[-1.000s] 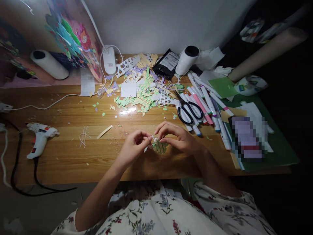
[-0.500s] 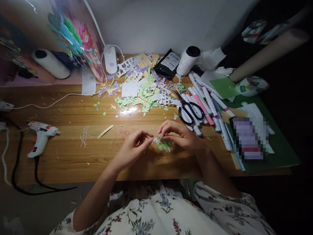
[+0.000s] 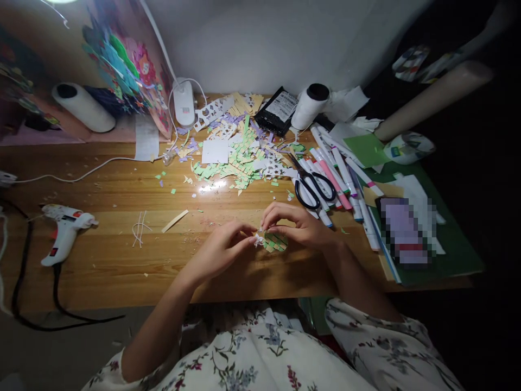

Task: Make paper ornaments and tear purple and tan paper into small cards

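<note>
Near the front of the desk, my right hand (image 3: 295,225) holds a small round woven piece (image 3: 275,241) in green and tan, thumb on its upper edge. My left hand (image 3: 226,247) pinches a small white crumpled bit (image 3: 259,239) at the left edge of that piece. The fingertips of both hands nearly meet there, and partly hide where the two things join. Left of my hands a tan paper strip (image 3: 175,221) and some white string (image 3: 140,229) lie on the wood.
A glue gun (image 3: 65,228) lies at the left with its black cable. Paper scraps (image 3: 244,163) are heaped at the back. Black scissors (image 3: 313,184) rest on markers (image 3: 342,168) to the right, near a phone (image 3: 405,231) on a green mat (image 3: 451,260).
The white bit shows more fully beside the woven piece, and my fingertips have shifted slightly around it. The whole view has moved a little.
</note>
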A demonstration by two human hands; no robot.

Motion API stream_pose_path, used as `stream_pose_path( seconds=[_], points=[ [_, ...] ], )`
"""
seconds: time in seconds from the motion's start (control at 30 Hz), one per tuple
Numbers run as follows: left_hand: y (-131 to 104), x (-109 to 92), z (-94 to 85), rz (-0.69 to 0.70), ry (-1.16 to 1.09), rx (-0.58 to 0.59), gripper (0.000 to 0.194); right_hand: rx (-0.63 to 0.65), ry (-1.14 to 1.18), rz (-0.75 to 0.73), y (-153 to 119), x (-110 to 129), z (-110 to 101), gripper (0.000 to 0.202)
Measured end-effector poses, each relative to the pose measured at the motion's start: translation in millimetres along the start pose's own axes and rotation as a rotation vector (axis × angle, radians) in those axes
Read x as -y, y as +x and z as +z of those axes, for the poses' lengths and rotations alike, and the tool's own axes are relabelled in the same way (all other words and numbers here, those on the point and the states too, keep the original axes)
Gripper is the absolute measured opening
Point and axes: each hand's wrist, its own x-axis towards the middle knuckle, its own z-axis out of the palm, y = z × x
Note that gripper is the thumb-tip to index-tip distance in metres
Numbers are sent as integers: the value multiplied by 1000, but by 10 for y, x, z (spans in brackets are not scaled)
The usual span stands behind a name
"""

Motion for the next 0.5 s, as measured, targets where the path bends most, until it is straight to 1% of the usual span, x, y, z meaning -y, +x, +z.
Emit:
stream_pose_path(
  seconds=[0.1,0.27,0.4,0.5],
  points=[
    [53,-8,0,55,2,27,24,73,-7,10,60,68,-28,10],
    [80,-49,-11,64,-71,63,23,168,-57,-3,145,177,-79,10],
    [26,-50,-60,61,-59,31,22,225,-40,10,178,218,-120,10],
    [-1,-27,-87,83,18,-24,18,245,-12,26,191,250,-135,10]
  ],
)
